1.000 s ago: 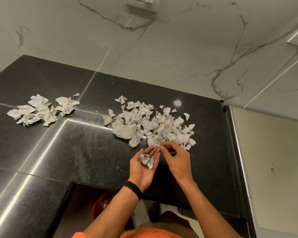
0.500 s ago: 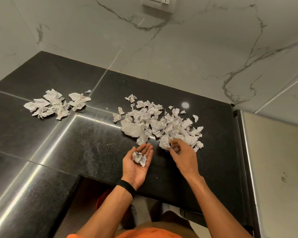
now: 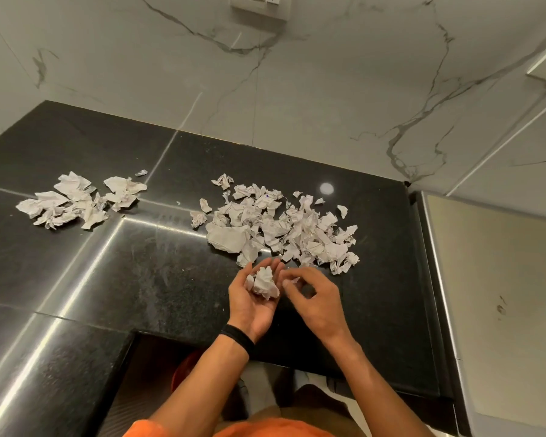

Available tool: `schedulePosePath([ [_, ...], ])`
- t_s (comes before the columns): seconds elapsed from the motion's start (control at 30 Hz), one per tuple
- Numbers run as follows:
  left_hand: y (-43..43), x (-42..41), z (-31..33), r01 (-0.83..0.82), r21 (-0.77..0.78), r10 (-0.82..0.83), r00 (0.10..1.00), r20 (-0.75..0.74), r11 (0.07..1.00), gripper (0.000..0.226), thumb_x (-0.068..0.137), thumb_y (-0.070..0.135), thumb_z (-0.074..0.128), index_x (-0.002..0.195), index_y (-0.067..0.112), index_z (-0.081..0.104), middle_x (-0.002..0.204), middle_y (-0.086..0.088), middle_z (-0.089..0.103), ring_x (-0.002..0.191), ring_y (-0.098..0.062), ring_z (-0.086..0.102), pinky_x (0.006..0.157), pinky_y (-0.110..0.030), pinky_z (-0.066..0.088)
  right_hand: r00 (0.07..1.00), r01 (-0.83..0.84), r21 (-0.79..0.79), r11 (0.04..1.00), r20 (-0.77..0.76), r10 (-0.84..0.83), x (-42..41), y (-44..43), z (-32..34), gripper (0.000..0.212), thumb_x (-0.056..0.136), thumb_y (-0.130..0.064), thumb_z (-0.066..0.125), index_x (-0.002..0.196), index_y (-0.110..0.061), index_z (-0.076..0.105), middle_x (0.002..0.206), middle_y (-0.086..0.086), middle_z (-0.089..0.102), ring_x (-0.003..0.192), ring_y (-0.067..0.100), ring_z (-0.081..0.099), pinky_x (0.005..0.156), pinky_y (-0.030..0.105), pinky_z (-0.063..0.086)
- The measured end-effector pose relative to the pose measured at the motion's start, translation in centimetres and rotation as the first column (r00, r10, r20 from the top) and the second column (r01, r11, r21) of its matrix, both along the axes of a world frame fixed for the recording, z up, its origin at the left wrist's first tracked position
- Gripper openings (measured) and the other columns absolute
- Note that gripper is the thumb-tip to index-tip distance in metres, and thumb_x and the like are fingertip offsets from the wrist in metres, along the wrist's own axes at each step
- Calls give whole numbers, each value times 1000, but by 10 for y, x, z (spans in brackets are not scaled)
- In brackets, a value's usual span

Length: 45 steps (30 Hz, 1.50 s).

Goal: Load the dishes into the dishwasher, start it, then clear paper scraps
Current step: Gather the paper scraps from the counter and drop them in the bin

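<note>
A big heap of torn white paper scraps [image 3: 284,225] lies on the black stone counter [image 3: 139,272], just beyond my hands. A smaller heap of scraps [image 3: 79,201] lies at the far left. My left hand [image 3: 254,302] is palm up above the counter and cups a wad of crumpled scraps [image 3: 265,282]. My right hand [image 3: 312,298] is right beside it, fingers curled, pinching a small scrap [image 3: 292,281] at the wad's edge.
A marble wall with a switch plate [image 3: 256,4] rises behind the counter. A beige appliance top [image 3: 501,279] adjoins the counter on the right. Below the counter's cut-out front edge a red bucket [image 3: 183,370] shows partly.
My right hand came back from the big heap with a scrap and now meets my left palm. The wad in my left hand has grown.
</note>
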<state>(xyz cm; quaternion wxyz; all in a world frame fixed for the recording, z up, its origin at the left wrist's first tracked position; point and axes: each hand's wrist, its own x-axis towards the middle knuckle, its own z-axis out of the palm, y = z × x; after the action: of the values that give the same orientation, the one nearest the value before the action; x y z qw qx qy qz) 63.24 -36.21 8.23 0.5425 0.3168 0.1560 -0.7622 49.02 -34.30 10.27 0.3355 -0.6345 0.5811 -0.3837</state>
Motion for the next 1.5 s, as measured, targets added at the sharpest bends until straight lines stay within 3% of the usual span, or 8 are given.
schedulePosePath([
  [0.13, 4, 10, 0, -66, 18, 66, 997, -44, 998, 41, 100, 28, 54, 125, -3, 64, 120, -23, 71, 103, -33, 73, 89, -40, 60, 977, 205, 111, 972, -77, -197, -19, -22, -8, 19, 92, -18, 73, 103, -34, 73, 98, -18, 70, 89, -2, 64, 79, 24, 56],
  [0.27, 7, 14, -2, -80, 31, 81, 996, -22, 996, 42, 100, 30, 55, 124, -3, 65, 122, -23, 70, 110, -33, 69, 88, -40, 61, 907, -1, 119, 993, -418, 51, -20, -37, -25, 25, 93, -34, 71, 118, -32, 71, 106, -18, 63, 83, -1, 59, 81, 21, 50],
  [0.37, 9, 16, -3, -72, 34, 72, 997, -4, 997, 43, 100, 32, 55, 126, -2, 64, 123, -23, 69, 118, -33, 66, 93, -40, 59, 846, -66, 92, 994, -523, 104, -13, -39, -32, 25, 96, -31, 66, 121, -28, 71, 105, -10, 62, 89, 8, 59, 85, 36, 53],
  [0.67, 9, 10, -5, 31, 3, -32, 999, 41, 999, 47, 100, 35, 55, 132, 1, 62, 133, -23, 65, 115, -34, 68, 107, -40, 50, 998, 64, 90, 994, 9, -65, 3, -22, 14, 23, 86, -26, 81, 105, -28, 68, 92, -17, 69, 86, 3, 65, 72, 14, 49],
  [0.83, 8, -1, -3, 94, -32, -94, 996, 6, 995, 45, 100, 34, 53, 123, -1, 70, 131, -26, 65, 116, -39, 68, 107, -43, 50, 993, -22, 26, 999, -117, 25, 9, -20, 13, 7, 86, -28, 80, 89, -29, 74, 88, -18, 69, 88, 6, 63, 76, 12, 45],
  [0.97, 8, 0, 0, 72, -58, -75, 996, -44, 996, 43, 99, 31, 57, 121, -3, 69, 131, -27, 65, 113, -40, 69, 100, -50, 52, 982, 177, 60, 982, 61, -181, -14, -31, 13, 5, 94, -27, 72, 98, -26, 76, 94, -14, 73, 91, 4, 66, 82, 24, 54],
  [1.27, 7, 4, -4, 36, -31, -36, 999, -31, 999, 47, 98, 30, 57, 130, -4, 61, 133, -28, 63, 126, -41, 61, 102, -50, 51, 891, 87, 191, 978, -455, 10, -35, -42, -16, 37, 92, -38, 73, 127, -29, 65, 113, -13, 63, 88, 1, 59, 86, 24, 51],
  [1.5, 6, 7, -8, 16, 14, -16, 999, 35, 1000, 45, 99, 29, 56, 129, -4, 63, 127, -28, 66, 124, -40, 62, 108, -47, 48, 921, 262, 185, 947, -341, -188, -23, -36, -24, 21, 91, -24, 73, 103, -29, 56, 90, -13, 63, 80, 9, 64, 75, 29, 55],
])
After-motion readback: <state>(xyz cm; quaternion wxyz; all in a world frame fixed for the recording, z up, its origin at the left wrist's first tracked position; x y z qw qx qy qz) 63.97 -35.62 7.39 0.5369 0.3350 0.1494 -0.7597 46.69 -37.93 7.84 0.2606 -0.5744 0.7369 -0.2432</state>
